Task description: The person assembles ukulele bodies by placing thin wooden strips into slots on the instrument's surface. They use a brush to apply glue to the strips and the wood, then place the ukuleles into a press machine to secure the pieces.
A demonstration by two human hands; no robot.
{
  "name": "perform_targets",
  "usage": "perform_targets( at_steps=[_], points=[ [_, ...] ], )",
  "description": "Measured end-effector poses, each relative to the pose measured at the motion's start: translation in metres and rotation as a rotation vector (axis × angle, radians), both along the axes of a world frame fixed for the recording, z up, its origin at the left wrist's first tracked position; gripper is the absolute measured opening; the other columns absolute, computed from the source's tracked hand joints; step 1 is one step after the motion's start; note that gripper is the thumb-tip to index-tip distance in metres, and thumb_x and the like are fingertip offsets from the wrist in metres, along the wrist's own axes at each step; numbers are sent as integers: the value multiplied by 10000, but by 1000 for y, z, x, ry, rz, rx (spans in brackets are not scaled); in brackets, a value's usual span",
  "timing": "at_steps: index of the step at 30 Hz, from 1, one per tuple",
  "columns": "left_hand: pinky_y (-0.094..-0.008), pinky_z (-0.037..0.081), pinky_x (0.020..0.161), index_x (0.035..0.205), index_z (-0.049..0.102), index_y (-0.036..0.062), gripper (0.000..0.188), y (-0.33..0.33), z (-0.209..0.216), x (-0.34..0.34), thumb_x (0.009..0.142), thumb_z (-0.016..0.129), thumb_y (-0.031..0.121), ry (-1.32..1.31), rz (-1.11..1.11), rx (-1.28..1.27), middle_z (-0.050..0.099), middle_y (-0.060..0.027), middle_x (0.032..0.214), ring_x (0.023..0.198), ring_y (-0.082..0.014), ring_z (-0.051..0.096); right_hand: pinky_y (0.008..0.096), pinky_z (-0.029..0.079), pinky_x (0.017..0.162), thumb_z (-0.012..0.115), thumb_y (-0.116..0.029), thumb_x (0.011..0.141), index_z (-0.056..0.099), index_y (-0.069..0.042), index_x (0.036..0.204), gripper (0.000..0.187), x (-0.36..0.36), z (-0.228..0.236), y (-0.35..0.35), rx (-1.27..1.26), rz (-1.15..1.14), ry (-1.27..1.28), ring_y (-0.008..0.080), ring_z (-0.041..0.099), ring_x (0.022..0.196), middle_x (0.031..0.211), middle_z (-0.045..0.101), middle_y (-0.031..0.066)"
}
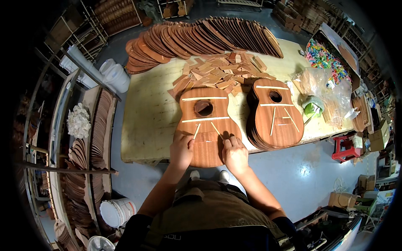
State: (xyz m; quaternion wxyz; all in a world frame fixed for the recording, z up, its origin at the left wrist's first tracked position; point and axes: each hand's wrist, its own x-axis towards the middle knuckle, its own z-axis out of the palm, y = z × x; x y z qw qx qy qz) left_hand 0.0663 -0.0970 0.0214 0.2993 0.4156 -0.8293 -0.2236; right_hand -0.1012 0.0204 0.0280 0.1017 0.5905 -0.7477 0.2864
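Note:
A guitar-shaped wooden soundboard point(205, 148) lies on the table in front of me, its round soundhole toward the far end. Two pale wooden strips run across it, one on either side of the hole. Below them, two short strips slant apart toward me. My left hand point(181, 151) closes its fingers at the near end of the left slanted strip point(197, 131). At the near end of the right slanted strip point(217, 131), my right hand point(235, 154) has its fingers bent together. A small rectangular wooden patch point(205, 137) sits between the hands.
To the right stands a stack of soundboards point(278, 125) with strips on the top one. Beyond lie a heap of small wooden pieces point(222, 73) and a long row of thin boards point(201, 37). A green-wrapped container point(312, 107), plastic bags point(312, 81) and colourful clips point(326, 58) occupy the right side.

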Motion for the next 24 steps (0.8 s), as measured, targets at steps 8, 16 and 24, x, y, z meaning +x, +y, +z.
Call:
perform_targets(
  at_steps=[8, 16, 24],
  points=[
    [-306, 503, 620, 890, 667, 75, 106, 2, -9, -1, 790, 699, 66, 58, 80, 107, 642, -78, 812, 677, -197, 628, 391, 520, 633, 641, -6, 702, 599, -30, 818, 125, -1, 0, 3, 14, 15, -77, 305, 608, 774, 825, 574, 130],
    [-378, 509, 678, 864, 668, 62, 69, 2, 0, 1, 806, 678, 97, 34, 22, 90, 652, -101, 849, 778, -298, 638, 391, 529, 640, 637, -6, 695, 614, -33, 821, 131, -2, 4, 3, 9, 8, -121, 308, 619, 799, 831, 577, 131],
    [-383, 496, 655, 851, 646, 55, 39, 3, 0, -3, 816, 645, 72, 40, 30, 71, 631, -98, 818, 746, -295, 621, 366, 532, 695, 658, -38, 680, 601, -46, 793, 126, -5, 10, 1, 41, 40, -85, 283, 621, 823, 814, 585, 113]
  ],
)
